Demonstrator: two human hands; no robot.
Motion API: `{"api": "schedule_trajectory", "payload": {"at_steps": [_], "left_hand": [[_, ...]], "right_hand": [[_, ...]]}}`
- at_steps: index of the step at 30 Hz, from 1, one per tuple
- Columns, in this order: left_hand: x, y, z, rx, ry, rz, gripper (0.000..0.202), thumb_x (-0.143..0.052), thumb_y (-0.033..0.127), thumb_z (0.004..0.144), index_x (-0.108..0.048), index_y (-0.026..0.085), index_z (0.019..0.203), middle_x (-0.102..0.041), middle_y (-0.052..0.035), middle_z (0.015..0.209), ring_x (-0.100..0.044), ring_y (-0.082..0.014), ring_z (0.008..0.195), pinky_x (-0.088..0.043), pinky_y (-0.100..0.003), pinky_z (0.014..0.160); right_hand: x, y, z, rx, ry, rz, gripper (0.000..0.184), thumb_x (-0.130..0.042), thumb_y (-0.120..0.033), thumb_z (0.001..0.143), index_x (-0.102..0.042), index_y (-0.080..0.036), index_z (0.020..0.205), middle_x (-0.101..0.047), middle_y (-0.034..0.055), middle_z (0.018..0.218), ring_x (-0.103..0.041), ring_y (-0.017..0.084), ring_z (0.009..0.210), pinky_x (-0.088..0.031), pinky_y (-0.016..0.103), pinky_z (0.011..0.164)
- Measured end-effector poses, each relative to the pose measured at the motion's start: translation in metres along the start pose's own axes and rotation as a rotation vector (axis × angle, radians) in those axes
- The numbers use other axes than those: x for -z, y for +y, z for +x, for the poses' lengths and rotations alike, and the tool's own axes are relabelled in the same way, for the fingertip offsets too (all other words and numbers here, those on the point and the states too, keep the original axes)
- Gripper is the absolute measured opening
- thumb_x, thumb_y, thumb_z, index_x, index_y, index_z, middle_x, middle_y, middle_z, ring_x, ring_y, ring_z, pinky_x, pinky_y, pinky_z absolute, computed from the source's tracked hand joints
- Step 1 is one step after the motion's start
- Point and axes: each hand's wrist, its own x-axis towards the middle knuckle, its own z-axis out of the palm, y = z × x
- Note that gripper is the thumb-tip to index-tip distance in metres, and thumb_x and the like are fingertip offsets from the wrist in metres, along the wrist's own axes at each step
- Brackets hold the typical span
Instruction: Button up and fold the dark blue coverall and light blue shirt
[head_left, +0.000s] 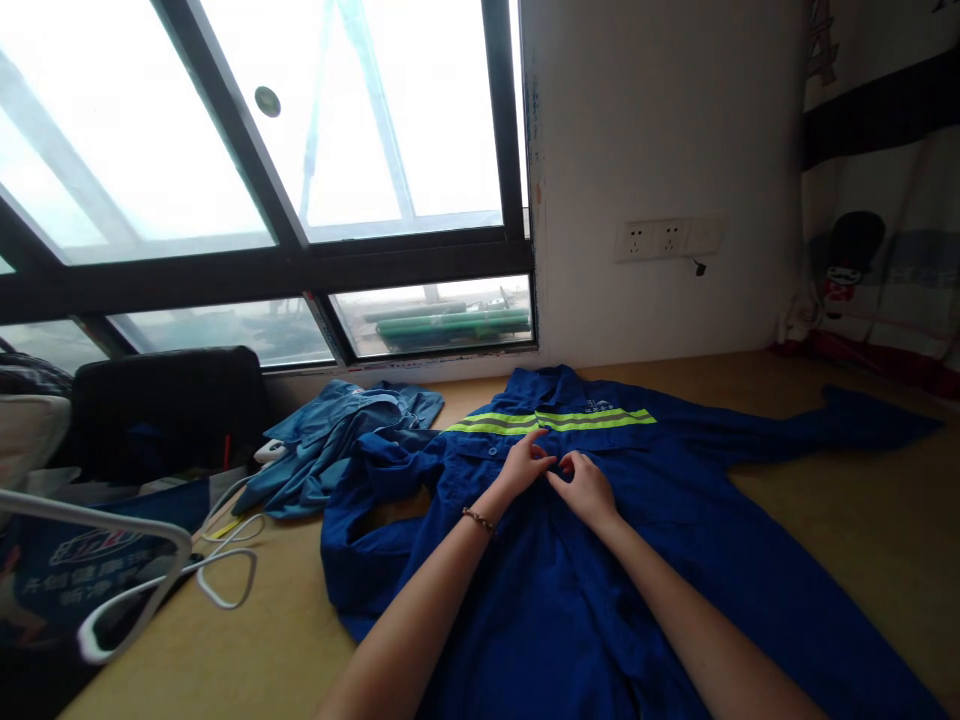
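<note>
Fingers (534, 438), left hand (514, 470), right hand (591, 492): bent, grip unclear; beneath, twelve o'clock, blue long-sleeved cloth jacket (555, 590), spread presumably for access.

1. A dark brown beaded bracelet (478, 520) circled the left wrist (491, 503), its small, rounded beads broken up by paler, reddish tones; any clasp was too small to make out.
2. The left forearm (424, 620) was bare from the bracelet down to the frame's lower edge, slim and tapering toward the left hand (523, 465).
3. The right forearm (675, 590), likewise bare and slender, narrowed toward an ungloved right hand (587, 488).
4. A tiny pale spot marked one right-hand finger (584, 461); whether it was a ring could not be told.
</note>
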Motion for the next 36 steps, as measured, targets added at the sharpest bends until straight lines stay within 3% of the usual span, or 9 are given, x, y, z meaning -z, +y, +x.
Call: {"api": "schedule_trajectory", "payload": {"at_steps": [5,8,10,13,17,21,28,32,36], "left_hand": [[-0.007,0.013,-0.018,0.051,-0.115,-0.144,0.032,-0.054,0.022,0.071,-0.053,0.013,0.102,-0.066,-0.0073,0.077,-0.056,-0.0112,0.057,-0.04,-0.02,0.049],[-0.011,0.013,-0.021,-0.003,-0.059,-0.108,0.036,-0.052,0.02,0.072,-0.047,0.015,0.107,-0.065,-0.0072,0.085,-0.059,-0.013,0.067,-0.043,-0.022,0.056],[-0.012,0.011,-0.024,-0.076,0.013,0.03,0.037,-0.052,0.017,0.071,-0.045,0.018,0.107,-0.065,-0.0053,0.086,-0.059,-0.0143,0.073,-0.044,-0.025,0.064],[-0.012,0.009,-0.029,-0.209,0.079,0.319,0.041,-0.058,0.015,0.067,-0.045,0.021,0.106,-0.062,-0.0044,0.093,-0.056,-0.0176,0.089,-0.041,-0.03,0.078],[-0.011,0.014,-0.036,-0.354,-0.037,0.589,0.034,-0.057,0.019,0.07,-0.051,0.023,0.103,-0.057,-0.0059,0.105,-0.047,-0.0216,0.104,-0.035,-0.034,0.088],[-0.009,0.023,-0.038,-0.414,-0.072,0.793,0.018,-0.05,0.023,0.076,-0.06,0.021,0.091,-0.059,-0.0072,0.095,-0.048,-0.0225,0.095,-0.035,-0.036,0.083],[-0.008,0.033,-0.041,-0.524,-0.241,0.936,0.018,-0.047,0.028,0.078,-0.062,0.018,0.078,-0.057,-0.0076,0.08,-0.05,-0.0185,0.08,-0.037,-0.029,0.073],[-0.014,0.031,-0.038,-0.396,-0.278,0.841,0.012,-0.053,0.026,0.074,-0.059,0.017,0.078,-0.057,-0.0055,0.078,-0.052,-0.0154,0.072,-0.038,-0.025,0.065],[-0.012,0.03,-0.032,-0.17,-0.327,0.639,0.026,-0.062,0.023,0.064,-0.054,0.016,0.088,-0.059,-0.0006,0.074,-0.053,-0.0119,0.063,-0.038,-0.02,0.055]], "right_hand": [[-0.002,0.004,0.0,0.013,0.038,0.129,0.027,-0.055,-0.027,0.066,-0.057,-0.018,0.092,-0.059,0.0077,0.094,-0.055,0.02,0.084,-0.04,0.027,0.066],[-0.003,0.014,0.007,-0.156,-0.009,0.476,0.02,-0.059,-0.018,0.059,-0.06,-0.017,0.079,-0.062,0.0054,0.08,-0.057,0.021,0.082,-0.042,0.029,0.07],[-0.001,0.021,0.013,-0.28,-0.067,0.699,0.013,-0.062,-0.019,0.057,-0.059,-0.017,0.069,-0.062,0.0028,0.068,-0.059,0.02,0.073,-0.044,0.029,0.066],[0.007,0.027,0.02,-0.353,-0.119,0.852,0.015,-0.06,-0.028,0.062,-0.058,-0.015,0.07,-0.063,0.0022,0.061,-0.06,0.018,0.062,-0.048,0.029,0.059],[0.024,0.028,0.023,-0.414,-0.21,1.055,0.021,-0.056,-0.031,0.07,-0.059,-0.012,0.078,-0.066,0.0061,0.07,-0.063,0.018,0.068,-0.05,0.029,0.063],[0.033,0.027,0.023,-0.544,-0.387,1.377,0.02,-0.056,-0.031,0.073,-0.059,-0.013,0.079,-0.065,0.0049,0.067,-0.063,0.017,0.064,-0.051,0.028,0.063],[0.031,0.025,0.024,-0.536,-0.278,1.397,0.013,-0.06,-0.025,0.072,-0.057,-0.013,0.068,-0.062,0.0016,0.055,-0.059,0.013,0.05,-0.05,0.025,0.056],[0.038,0.026,0.024,-0.507,-0.344,1.35,0.014,-0.064,-0.026,0.068,-0.059,-0.013,0.07,-0.062,0.0012,0.057,-0.059,0.013,0.051,-0.05,0.025,0.055],[0.045,0.027,0.019,-0.396,-0.554,1.302,0.016,-0.069,-0.024,0.063,-0.057,-0.014,0.068,-0.06,-0.0007,0.056,-0.06,0.013,0.055,-0.05,0.024,0.056]]}}
